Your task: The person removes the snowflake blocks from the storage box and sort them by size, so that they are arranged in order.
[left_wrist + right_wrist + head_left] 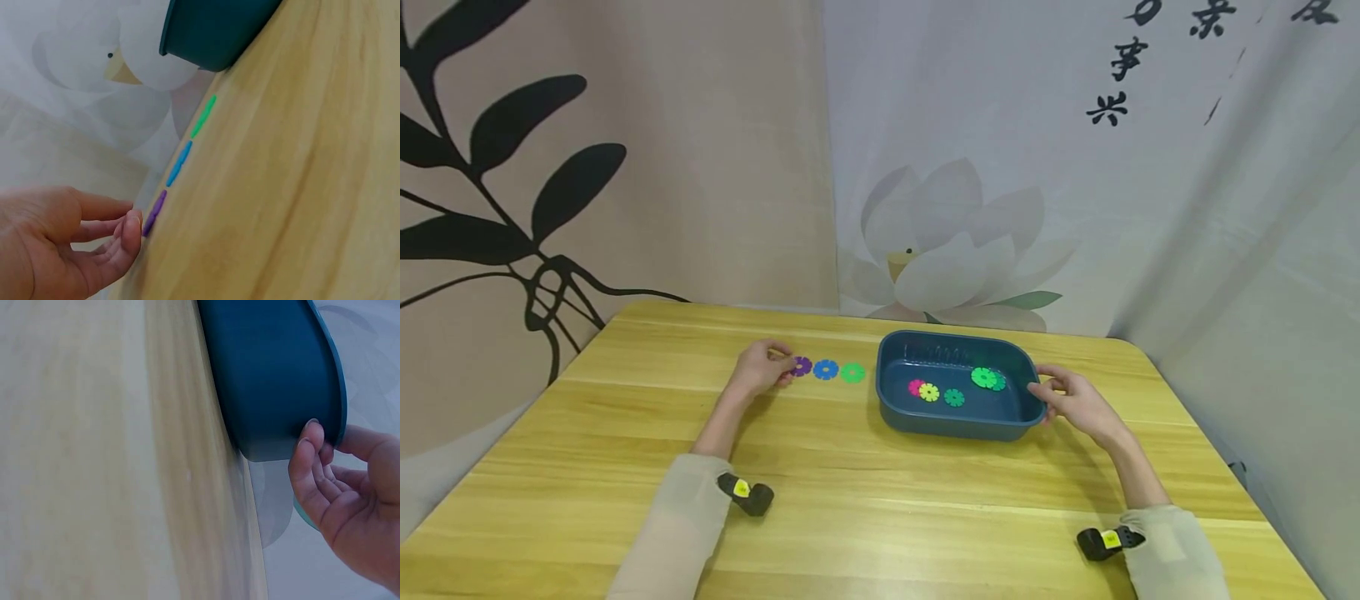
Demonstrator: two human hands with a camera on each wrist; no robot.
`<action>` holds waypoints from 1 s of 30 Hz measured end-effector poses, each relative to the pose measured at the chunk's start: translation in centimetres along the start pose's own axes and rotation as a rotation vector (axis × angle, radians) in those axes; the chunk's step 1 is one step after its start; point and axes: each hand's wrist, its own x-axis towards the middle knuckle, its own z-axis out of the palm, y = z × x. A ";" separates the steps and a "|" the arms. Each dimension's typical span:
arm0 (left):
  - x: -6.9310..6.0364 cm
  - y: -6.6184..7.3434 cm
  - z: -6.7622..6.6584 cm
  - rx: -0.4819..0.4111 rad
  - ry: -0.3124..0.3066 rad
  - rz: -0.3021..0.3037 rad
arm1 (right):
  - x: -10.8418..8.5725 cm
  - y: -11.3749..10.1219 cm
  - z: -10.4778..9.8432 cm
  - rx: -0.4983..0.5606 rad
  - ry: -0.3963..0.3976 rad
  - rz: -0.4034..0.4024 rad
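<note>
A row of snowflake building discs lies flat on the table: a purple disc (802,367), a blue disc (826,370) and a light green disc (852,372). At the left end, my left hand (763,367) has bent fingertips at the edge of the purple disc (155,213). Right of the row stands a dark blue plastic basin (955,427). Inside it lie a pink disc (915,387), a yellow disc (928,392) and several green discs (984,377). My right hand (1078,406) pinches the basin's right rim, its fingertips (312,432) against the outer wall.
The wooden table (850,517) extends toward me in front of the basin. Behind its far edge hangs a pale curtain (730,167) printed with leaves, a lotus and characters. Each sleeved wrist wears a small black camera (752,497).
</note>
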 end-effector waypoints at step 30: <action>-2.9 6.9 6.7 0.036 -0.192 0.271 | 0.0 0.1 0.1 -0.002 0.000 -0.002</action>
